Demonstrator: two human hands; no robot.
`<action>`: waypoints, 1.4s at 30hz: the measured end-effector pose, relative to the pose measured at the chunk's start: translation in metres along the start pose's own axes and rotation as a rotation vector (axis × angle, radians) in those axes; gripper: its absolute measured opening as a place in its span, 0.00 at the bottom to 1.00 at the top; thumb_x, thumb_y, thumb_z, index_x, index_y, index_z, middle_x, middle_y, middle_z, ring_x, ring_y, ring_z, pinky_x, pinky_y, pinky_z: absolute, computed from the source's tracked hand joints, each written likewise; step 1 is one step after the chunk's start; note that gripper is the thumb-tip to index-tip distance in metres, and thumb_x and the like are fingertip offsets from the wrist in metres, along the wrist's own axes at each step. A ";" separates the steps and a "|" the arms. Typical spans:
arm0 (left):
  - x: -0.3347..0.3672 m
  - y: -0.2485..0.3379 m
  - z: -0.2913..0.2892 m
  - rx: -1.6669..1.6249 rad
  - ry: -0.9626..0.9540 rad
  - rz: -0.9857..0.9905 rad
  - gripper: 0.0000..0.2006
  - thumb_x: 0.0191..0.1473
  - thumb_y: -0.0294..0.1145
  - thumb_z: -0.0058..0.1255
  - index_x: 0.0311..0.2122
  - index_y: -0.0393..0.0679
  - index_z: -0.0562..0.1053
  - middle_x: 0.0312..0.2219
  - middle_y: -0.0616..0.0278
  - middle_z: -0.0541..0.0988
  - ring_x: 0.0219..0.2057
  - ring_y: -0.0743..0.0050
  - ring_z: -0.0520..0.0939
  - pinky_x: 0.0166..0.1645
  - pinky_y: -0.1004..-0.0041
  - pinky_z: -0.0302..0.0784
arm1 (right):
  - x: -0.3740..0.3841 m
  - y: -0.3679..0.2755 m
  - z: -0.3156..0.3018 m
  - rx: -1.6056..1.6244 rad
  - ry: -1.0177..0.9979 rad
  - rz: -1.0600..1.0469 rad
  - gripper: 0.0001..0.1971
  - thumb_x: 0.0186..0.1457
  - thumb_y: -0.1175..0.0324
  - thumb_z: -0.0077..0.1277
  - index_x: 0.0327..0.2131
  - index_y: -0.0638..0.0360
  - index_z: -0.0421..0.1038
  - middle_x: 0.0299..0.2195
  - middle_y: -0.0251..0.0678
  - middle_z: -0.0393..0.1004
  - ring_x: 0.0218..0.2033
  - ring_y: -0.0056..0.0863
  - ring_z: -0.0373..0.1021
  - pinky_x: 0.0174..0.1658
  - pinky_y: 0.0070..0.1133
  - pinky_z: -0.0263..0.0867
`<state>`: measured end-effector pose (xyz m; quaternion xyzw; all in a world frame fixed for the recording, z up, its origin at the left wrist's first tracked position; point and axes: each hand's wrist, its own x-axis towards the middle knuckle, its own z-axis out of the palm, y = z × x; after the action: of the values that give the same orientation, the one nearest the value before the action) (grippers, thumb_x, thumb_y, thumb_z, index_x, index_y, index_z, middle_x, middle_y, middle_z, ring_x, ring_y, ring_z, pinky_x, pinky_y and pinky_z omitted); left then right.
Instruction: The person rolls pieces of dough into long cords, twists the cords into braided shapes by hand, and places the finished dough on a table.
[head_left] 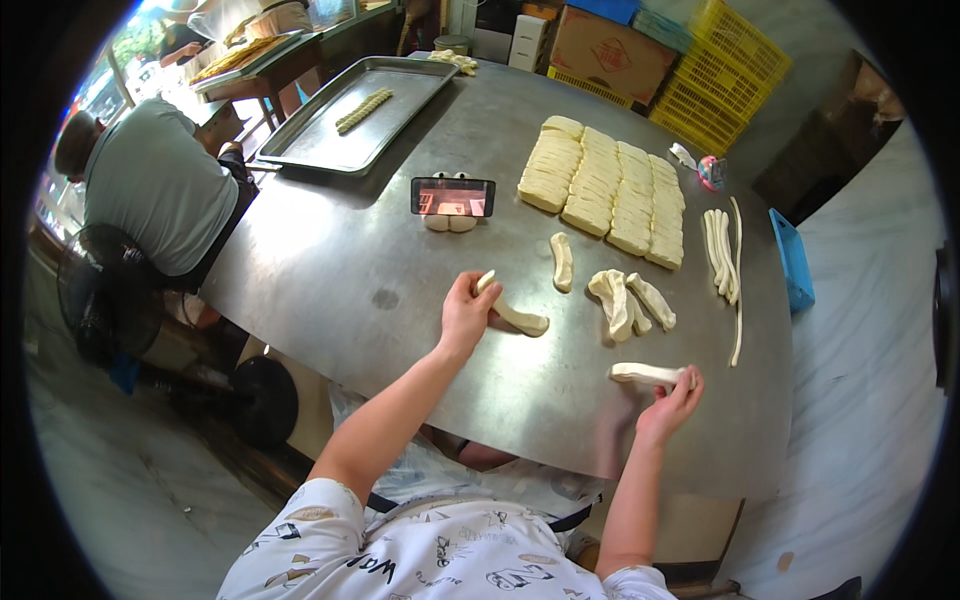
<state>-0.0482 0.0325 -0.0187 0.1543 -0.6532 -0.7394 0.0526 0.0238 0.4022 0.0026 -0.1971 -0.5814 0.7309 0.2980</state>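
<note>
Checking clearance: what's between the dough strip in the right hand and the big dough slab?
Loose dough pieces lie between them, in the head view.

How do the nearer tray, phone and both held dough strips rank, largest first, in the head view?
Nearer tray
Phone
Left dough strip, in left hand; right dough strip, in right hand: too alike to rank

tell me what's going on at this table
A person stands at a metal table with a pale dough strip in the left hand and a second strip in the right hand. Ahead of the hands lie some loose dough pieces, and beyond them dough portions packed in four rows. Long thin ropes lie off to the right. The tray at the far left holds one twisted piece.
</note>
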 end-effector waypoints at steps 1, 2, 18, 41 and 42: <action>0.011 0.006 0.008 -0.017 -0.025 0.055 0.19 0.69 0.32 0.62 0.59 0.37 0.73 0.45 0.64 0.82 0.43 0.75 0.85 0.46 0.73 0.86 | 0.012 -0.004 0.006 -0.043 -0.017 -0.046 0.20 0.73 0.59 0.55 0.61 0.56 0.69 0.53 0.35 0.73 0.48 0.27 0.75 0.47 0.28 0.77; 0.024 0.014 0.019 -0.035 -0.050 0.110 0.20 0.68 0.33 0.62 0.60 0.37 0.72 0.46 0.63 0.82 0.43 0.75 0.85 0.46 0.73 0.86 | 0.023 -0.007 0.013 -0.088 -0.033 -0.091 0.21 0.74 0.58 0.55 0.62 0.56 0.69 0.54 0.35 0.73 0.48 0.27 0.75 0.48 0.27 0.77; 0.041 0.010 0.068 1.150 -0.214 0.784 0.38 0.70 0.55 0.53 0.74 0.41 0.61 0.75 0.47 0.61 0.77 0.45 0.58 0.79 0.53 0.55 | 0.318 0.064 0.123 -1.169 -0.328 -0.350 0.34 0.67 0.43 0.56 0.60 0.68 0.76 0.60 0.60 0.78 0.60 0.53 0.76 0.61 0.40 0.72; 0.042 0.009 0.073 1.062 -0.170 0.785 0.36 0.70 0.51 0.53 0.72 0.36 0.62 0.67 0.45 0.71 0.71 0.42 0.67 0.74 0.52 0.63 | 0.303 0.061 0.145 -0.601 -0.218 -0.247 0.31 0.62 0.51 0.62 0.60 0.65 0.75 0.55 0.57 0.82 0.57 0.55 0.77 0.60 0.40 0.72; 0.042 0.010 0.082 1.028 -0.178 0.811 0.36 0.70 0.51 0.53 0.72 0.36 0.63 0.67 0.45 0.72 0.71 0.42 0.67 0.74 0.52 0.64 | 0.323 0.052 0.111 -0.585 -0.184 -0.179 0.30 0.61 0.53 0.62 0.60 0.65 0.75 0.55 0.55 0.82 0.58 0.53 0.77 0.60 0.39 0.72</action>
<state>-0.1134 0.0971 -0.0078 -0.1601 -0.9312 -0.2649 0.1924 -0.2979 0.5285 -0.0018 -0.1556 -0.8065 0.5183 0.2380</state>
